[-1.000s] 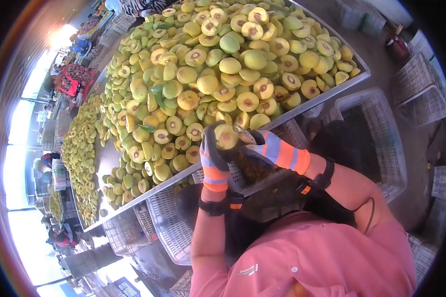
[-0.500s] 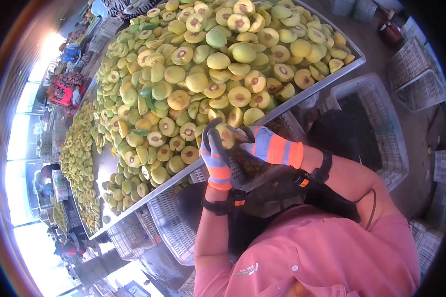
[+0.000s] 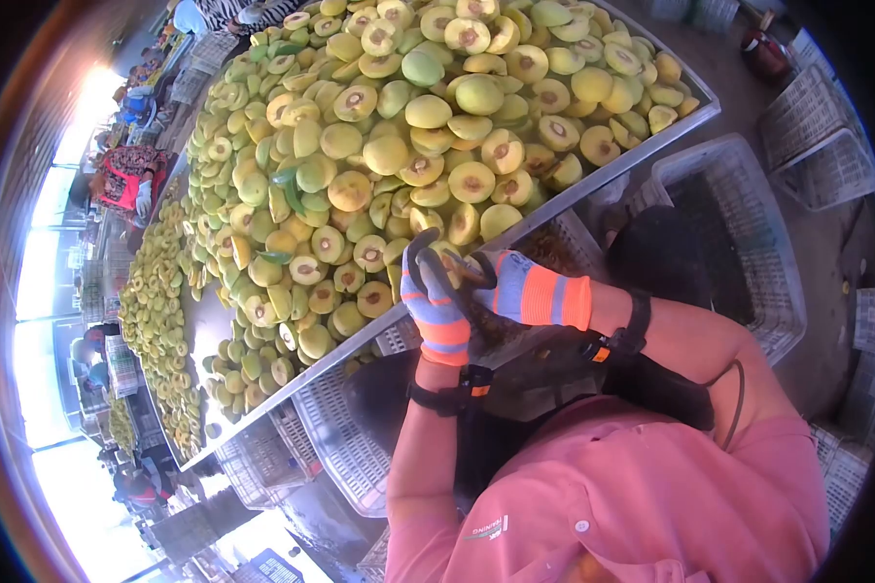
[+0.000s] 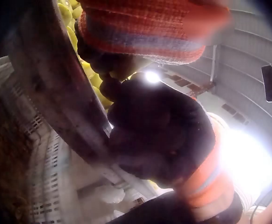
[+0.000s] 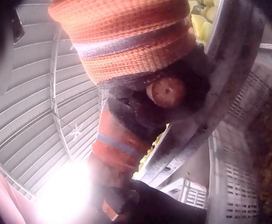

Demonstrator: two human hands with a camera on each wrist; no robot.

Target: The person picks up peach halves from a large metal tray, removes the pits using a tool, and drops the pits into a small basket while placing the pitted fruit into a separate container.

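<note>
1. The heap of cut fruit [image 3: 360,146] lay on the table [image 3: 605,179], ahead of your grip and spreading to its left.
2. A smaller heap [image 3: 156,301] lay farther left on that table.
3. The table's near rim [image 3: 360,342] ran slantwise close to your left hand [image 3: 436,309] and right hand [image 3: 540,293].
4. Scraps [image 3: 554,255] sat in the middle crate [image 3: 581,236], below and right of your grip.
5. A large crate [image 3: 780,255] stood farther right; a side crate [image 3: 332,439] stood left, beside the table.
6. Another person [image 3: 126,180] was well left, past the heaps.
</note>
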